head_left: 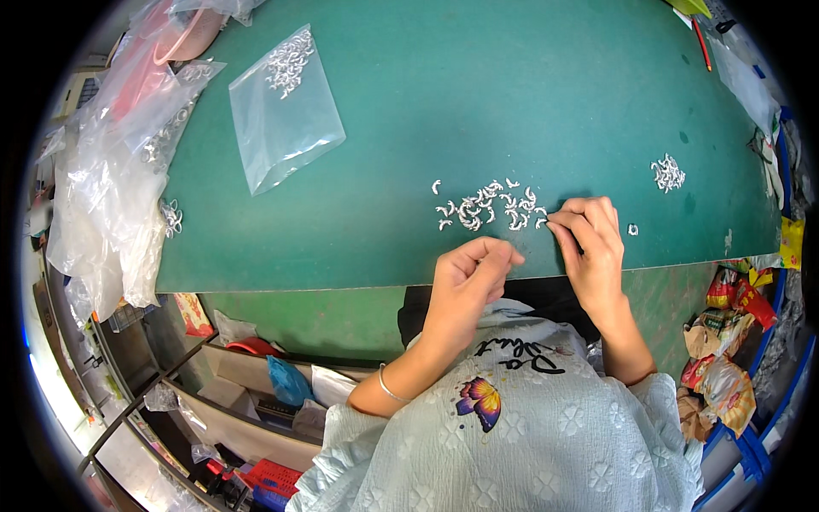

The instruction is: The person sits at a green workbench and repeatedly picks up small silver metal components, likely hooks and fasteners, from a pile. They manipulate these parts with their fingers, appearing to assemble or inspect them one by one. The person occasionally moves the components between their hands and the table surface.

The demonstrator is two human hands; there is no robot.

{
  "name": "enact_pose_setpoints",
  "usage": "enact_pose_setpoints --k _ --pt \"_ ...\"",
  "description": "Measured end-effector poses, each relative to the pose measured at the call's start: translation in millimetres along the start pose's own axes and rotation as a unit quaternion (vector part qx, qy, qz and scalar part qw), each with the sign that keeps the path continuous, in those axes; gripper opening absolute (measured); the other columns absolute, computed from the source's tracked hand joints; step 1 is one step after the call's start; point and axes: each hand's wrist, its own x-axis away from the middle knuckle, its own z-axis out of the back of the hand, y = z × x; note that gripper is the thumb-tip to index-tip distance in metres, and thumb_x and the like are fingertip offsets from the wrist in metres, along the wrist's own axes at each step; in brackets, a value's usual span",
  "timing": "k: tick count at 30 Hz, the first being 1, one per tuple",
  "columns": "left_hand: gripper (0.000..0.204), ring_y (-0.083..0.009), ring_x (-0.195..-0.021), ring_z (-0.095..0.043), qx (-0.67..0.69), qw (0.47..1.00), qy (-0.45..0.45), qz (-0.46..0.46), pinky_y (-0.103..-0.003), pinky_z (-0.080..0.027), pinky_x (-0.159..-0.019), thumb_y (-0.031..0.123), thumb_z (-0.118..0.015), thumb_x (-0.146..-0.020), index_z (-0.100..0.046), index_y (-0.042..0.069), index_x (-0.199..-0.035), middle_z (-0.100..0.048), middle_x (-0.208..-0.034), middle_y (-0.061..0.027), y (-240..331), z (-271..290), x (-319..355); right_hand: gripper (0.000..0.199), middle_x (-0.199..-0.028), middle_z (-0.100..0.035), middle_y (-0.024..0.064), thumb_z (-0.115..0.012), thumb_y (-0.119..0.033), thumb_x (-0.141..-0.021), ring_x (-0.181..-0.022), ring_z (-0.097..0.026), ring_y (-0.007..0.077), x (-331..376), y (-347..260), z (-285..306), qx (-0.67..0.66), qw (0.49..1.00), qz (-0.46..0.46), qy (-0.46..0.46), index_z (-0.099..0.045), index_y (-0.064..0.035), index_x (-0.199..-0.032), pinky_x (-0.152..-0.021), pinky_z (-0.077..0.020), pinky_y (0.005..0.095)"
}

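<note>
A loose pile of small curved silvery pieces (474,209) lies on the green table in front of me. My right hand (592,243) is at the pile's right end, thumb and forefinger pinched by one of the pieces; whatever sits between the fingertips is too small to make out. My left hand (474,277) hovers by the table's front edge, fingers curled and thumb pressed to the forefinger, with any held thing hidden. Right of my right hand lies a single small squarish silvery piece (632,229). Farther right is a compact heap of silvery pieces (668,173).
A clear plastic bag (286,128) with more silvery pieces lies at the far left. Crumpled plastic bags (111,196) and a few silvery rings (171,218) cover the left edge. A red pencil-like stick (702,44) lies far right. Colourful packets (725,384) sit below the table's right side.
</note>
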Motion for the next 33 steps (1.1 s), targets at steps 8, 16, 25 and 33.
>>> enact_pose_setpoints --k 8,16,25,33 --pt "0.023 -0.0003 -0.052 -0.028 -0.06 0.996 0.026 -0.064 -0.018 -0.021 -0.045 0.015 -0.048 -0.093 -0.061 -0.003 -0.098 -0.039 -0.06 0.0075 -2 -7 4 0.02 -0.091 -0.057 0.0045 -0.07 -0.004 -0.066 -0.084 -0.051 0.0238 -7 -8 -4 0.016 0.999 0.034 -0.016 -0.062 -0.0051 -0.084 -0.07 -0.0369 0.0342" --pt "0.012 0.0001 -0.054 -0.032 -0.237 0.948 0.145 -0.153 -0.017 -0.025 -0.047 0.005 -0.056 -0.087 -0.063 -0.001 -0.095 -0.04 -0.059 0.0075 5 7 19 0.015 -0.079 -0.057 0.0095 -0.066 0.005 -0.068 -0.069 -0.051 0.0261 -7 -13 -8 -0.116 0.992 0.003 0.047 -0.059 -0.0007 -0.08 -0.062 -0.041 0.0315" --pt "0.022 -0.0008 -0.053 -0.03 -0.214 0.947 0.084 -0.226 -0.018 -0.022 -0.046 -0.004 -0.066 -0.074 -0.066 -0.001 -0.096 -0.037 -0.058 0.007 8 1 15 0.013 -0.085 -0.057 0.004 -0.058 -0.005 -0.086 -0.072 -0.051 0.0093 -4 -41 -6 -0.692 0.64 -0.306 -0.133 -0.054 -0.0004 -0.097 -0.065 -0.0409 0.0216" --pt "0.022 -0.0036 -0.052 -0.029 -0.26 0.939 0.015 -0.225 -0.021 -0.023 -0.047 -0.001 -0.068 -0.074 -0.068 0.003 -0.095 -0.035 -0.057 0.0046 15 7 14 0.008 -0.081 -0.058 0.0047 -0.059 -0.005 -0.085 -0.07 -0.051 0.0099 -5 -35 -1 -0.711 0.589 -0.341 -0.177 -0.055 -0.0003 -0.09 -0.063 -0.0408 0.0224"
